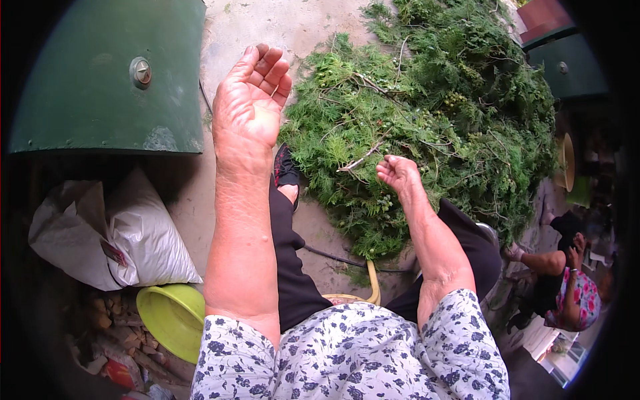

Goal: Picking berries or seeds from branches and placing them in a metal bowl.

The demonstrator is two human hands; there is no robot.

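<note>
My left hand (255, 103) is raised at the upper middle, palm turned up. Its fingers are loosely bent and hold nothing. My right hand (399, 173) is closed, fingers curled in, in front of a big heap of green conifer branches (460, 127); whatever it may hold is hidden. Just beyond its fingers a bare brown twig (363, 159) lies across the greenery. A yellow curved handle (374, 283) of some container shows between my knees, touching the near edge of the heap.
A green metal panel (100, 80) stands at the upper left, above a white sack (150, 233). Below the sack are a lime-green basin (175, 321) and chopped wood (123, 327). A dark hose (333, 257) crosses the concrete floor. Another person (577, 293) sits at the far right.
</note>
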